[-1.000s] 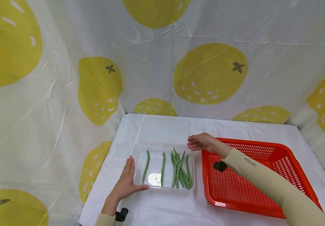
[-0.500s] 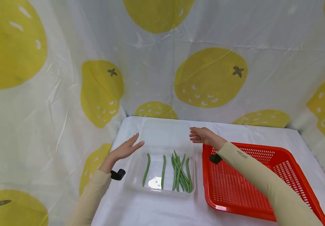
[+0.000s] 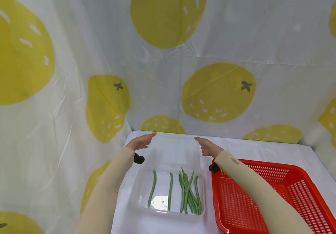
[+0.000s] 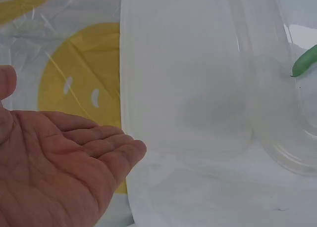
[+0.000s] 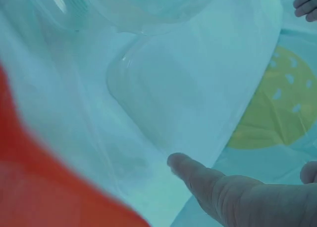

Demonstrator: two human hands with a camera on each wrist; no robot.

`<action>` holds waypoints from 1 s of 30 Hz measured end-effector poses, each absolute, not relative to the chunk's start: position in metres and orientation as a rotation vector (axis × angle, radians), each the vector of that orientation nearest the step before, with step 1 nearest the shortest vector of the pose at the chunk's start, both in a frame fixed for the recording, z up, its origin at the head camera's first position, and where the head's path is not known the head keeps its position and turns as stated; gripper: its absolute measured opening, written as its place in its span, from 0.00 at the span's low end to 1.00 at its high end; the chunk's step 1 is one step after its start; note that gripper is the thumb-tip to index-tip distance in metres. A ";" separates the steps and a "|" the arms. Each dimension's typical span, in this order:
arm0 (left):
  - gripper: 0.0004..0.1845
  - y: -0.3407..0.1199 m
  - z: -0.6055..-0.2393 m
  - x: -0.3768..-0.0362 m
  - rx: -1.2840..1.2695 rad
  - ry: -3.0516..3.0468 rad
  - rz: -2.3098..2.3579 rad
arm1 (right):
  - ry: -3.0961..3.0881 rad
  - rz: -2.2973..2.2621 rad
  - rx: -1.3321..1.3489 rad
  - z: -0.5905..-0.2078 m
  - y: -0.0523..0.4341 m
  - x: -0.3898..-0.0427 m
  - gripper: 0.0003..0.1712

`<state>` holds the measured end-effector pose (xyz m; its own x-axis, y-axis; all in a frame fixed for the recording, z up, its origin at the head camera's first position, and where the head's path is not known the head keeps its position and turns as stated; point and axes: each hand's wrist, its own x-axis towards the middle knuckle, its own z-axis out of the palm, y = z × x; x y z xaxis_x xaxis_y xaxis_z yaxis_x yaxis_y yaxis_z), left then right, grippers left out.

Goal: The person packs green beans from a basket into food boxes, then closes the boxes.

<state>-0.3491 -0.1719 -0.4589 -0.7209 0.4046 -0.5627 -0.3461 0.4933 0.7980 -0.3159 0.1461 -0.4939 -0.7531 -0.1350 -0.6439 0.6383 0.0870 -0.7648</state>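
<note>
Red basket (image 3: 273, 195): near right corner cut by head view's lower edge; its left rim partly hidden under the right sleeve (image 3: 252, 185). Right wrist view blurred; basket only a red smear. Clear lid (image 4: 188, 88) barely distinguishable from white worktop (image 3: 273, 148). One green bean (image 4: 304, 63) cut by left wrist frame edge.

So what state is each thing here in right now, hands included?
Left hand: fingers straight, palm open, holding nothing.
Right hand: fingers relaxed, holding nothing.
Clear tray: flat on the table, uncovered, holding beans.
Beans: lying lengthwise in the tray, two apart on the left, the others bunched on the right.
Clear lid: lying flat behind the tray, between the hands.
Red basket: upright, nothing seen in it.
</note>
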 end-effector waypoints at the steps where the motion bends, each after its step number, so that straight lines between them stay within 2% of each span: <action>1: 0.40 -0.169 -0.462 -0.351 0.027 1.993 1.294 | 1.780 -1.733 0.501 -0.496 0.145 -0.317 0.42; 14: 0.41 -0.159 -0.495 -0.357 -0.161 2.058 1.258 | 1.894 -1.650 0.409 -0.511 0.141 -0.312 0.38; 21: 0.43 -0.158 -0.513 -0.355 -0.218 2.058 1.244 | 1.846 -1.697 0.413 -0.523 0.137 -0.310 0.39; 30: 0.42 -0.157 -0.517 -0.358 -0.231 2.125 1.199 | 1.796 -1.755 0.471 -0.525 0.125 -0.316 0.40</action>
<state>-0.3580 -0.1565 -0.5167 -0.7548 0.1672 -0.6343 -0.4565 0.5604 0.6911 -0.3155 0.1254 -0.5252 -0.7705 -0.1424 -0.6213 0.6178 0.0729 -0.7829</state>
